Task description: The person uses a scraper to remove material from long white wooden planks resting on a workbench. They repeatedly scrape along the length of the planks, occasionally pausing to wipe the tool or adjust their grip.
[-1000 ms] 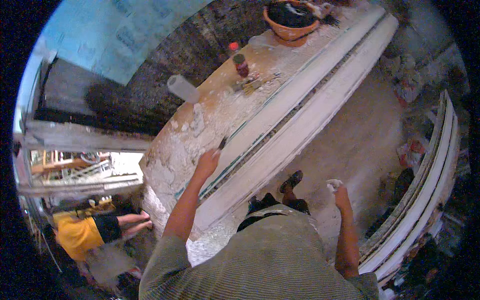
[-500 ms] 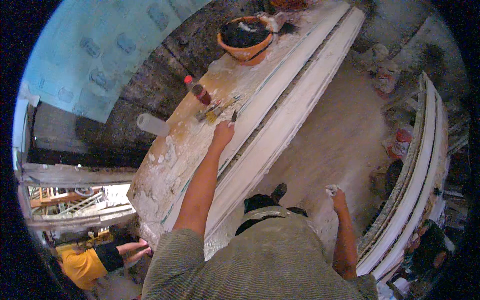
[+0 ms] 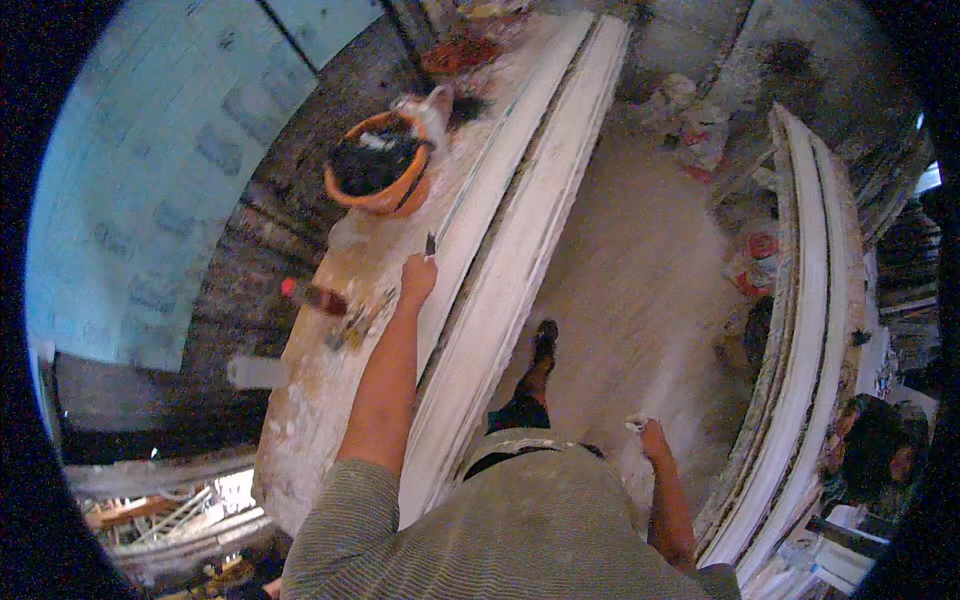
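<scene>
My left hand [image 3: 418, 277] is closed round a small flat tool with a dark tip [image 3: 431, 243], perhaps a scraper; its exact kind is too small to tell. It reaches over the left edge of long white mouldings [image 3: 545, 190] that lie side by side on a work table [image 3: 290, 425] dusted with white. Low over the floor at my right side, my right hand [image 3: 653, 440] is closed on a small whitish wad [image 3: 635, 426], whether cloth or plaster I cannot tell. An orange tub [image 3: 405, 192] with a dark inside stands on the table, ahead of my left hand.
A red-capped bottle [image 3: 318, 297] and a pale plastic bottle [image 3: 255, 372] are at the table's left edge. To the right, a second bench [image 3: 800, 330] carries more long white mouldings. Red and white sacks [image 3: 755, 265] sit on the dusty floor beside it.
I have stepped forward along the table, one foot now ahead. The tub and bottles appear lower and nearer. Both hands keep their hold; the person in yellow has mostly left the view.
</scene>
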`<state>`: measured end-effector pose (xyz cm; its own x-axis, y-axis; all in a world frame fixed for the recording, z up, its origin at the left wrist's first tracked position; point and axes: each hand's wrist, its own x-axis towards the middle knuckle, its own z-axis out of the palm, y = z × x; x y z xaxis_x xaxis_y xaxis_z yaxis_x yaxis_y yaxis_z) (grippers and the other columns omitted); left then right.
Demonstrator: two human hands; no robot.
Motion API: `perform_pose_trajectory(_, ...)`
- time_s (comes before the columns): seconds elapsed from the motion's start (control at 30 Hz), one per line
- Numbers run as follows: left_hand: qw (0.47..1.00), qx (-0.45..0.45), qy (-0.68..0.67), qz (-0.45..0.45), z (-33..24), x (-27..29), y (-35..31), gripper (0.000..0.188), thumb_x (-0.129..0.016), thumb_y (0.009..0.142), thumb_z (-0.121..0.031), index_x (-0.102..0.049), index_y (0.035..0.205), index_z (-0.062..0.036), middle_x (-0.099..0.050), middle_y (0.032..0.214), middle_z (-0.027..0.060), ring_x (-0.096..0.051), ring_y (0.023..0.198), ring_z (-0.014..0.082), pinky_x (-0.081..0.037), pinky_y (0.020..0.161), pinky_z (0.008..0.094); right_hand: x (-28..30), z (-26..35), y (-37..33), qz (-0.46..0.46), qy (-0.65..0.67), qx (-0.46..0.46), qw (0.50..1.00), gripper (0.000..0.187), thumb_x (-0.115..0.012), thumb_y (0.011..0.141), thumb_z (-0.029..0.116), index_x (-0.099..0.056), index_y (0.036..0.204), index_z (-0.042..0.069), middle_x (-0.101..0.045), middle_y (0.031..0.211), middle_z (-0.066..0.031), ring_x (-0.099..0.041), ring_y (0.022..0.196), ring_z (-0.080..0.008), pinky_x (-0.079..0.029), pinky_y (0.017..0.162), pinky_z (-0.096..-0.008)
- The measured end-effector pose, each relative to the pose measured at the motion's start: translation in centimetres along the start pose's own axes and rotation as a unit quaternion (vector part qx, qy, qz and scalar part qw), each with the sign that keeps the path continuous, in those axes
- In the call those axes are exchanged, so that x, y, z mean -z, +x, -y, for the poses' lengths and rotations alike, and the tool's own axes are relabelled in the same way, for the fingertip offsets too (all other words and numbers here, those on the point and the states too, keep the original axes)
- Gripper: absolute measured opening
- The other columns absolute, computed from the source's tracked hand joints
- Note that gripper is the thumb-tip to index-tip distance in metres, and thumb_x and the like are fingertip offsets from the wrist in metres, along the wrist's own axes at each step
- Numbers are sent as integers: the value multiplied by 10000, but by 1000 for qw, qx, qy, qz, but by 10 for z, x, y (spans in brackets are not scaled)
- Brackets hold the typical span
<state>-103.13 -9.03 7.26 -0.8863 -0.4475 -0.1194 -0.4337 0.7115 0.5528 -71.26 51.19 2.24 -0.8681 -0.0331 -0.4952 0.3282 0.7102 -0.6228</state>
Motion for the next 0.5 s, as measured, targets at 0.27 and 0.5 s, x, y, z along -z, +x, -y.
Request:
perform_pose_trajectory(0.27, 994, -101, 38, 6, -121, -89, 206, 395, -607, 901, -299, -661, 1052, 62, -665, 1064, 321, -649, 1025, 473, -506, 912, 521, 27, -177, 89, -85, -237, 10, 968, 422, -706, 844, 418, -714, 986, 21, -697, 944, -211, -654, 918, -405, -524, 796, -494)
perform_pose_trajectory(0.5, 998, -7, -54, -7, -234, -166, 327, 406, -612, 898, -279, -635, 1121, 60, -663, 1100, 319, -648, 1051, 461, -507, 923, 511, 117, -120, 90, -35, 148, -303, 941, 337, -594, 941, 339, -696, 1069, 46, -714, 960, -155, -662, 924, -363, -552, 783, -498)
